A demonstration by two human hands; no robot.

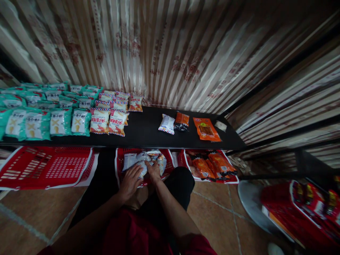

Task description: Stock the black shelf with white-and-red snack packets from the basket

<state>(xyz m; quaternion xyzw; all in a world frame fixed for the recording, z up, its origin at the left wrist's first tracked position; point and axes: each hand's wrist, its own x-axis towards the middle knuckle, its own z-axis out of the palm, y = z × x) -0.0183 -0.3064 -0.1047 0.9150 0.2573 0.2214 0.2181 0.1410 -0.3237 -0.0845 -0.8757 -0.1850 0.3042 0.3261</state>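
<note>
My left hand (132, 180) lies with fingers stretched over a silvery-white snack bag (142, 169) in the middle red basket (118, 156). Beside it, my right hand (154, 173) reaches in among the bags, its thumb and fingers closed around one of them; its fingertips are partly hidden. More snack bags fill the basket around both hands, some with their backs up. On the black shelf (145, 127) above, matching white and orange snack bags (117, 122) stand in rows. A single bag (166, 124) lies apart on the shelf, its plain side showing.
Teal snack bags (61, 120) crowd the shelf's left end. Orange packets (205, 129) lie toward its right. Another red basket (66, 166) stands at left; one at right holds orange packets (203, 168). A striped curtain (159, 53) hangs behind. A grey stool (249, 202) stands lower right.
</note>
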